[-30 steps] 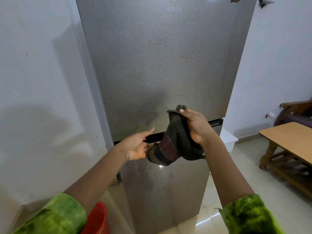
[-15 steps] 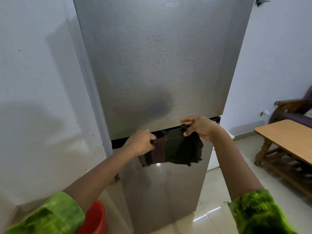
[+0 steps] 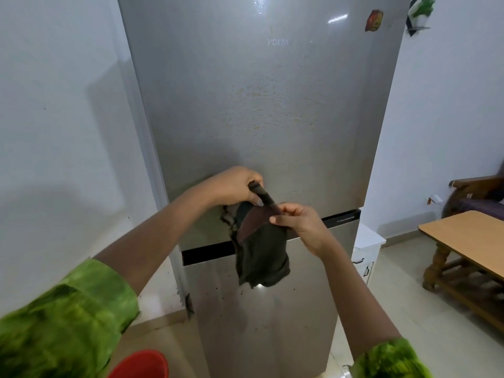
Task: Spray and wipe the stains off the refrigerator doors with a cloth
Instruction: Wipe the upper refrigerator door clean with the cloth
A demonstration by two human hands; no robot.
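Dark cloth [image 3: 261,255] — left hand [image 3: 234,186], right hand [image 3: 300,223] pinching.

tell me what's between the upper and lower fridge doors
In the head view, a black strip runs between the upper door and lower door; the dark cloth hangs in front of its middle.
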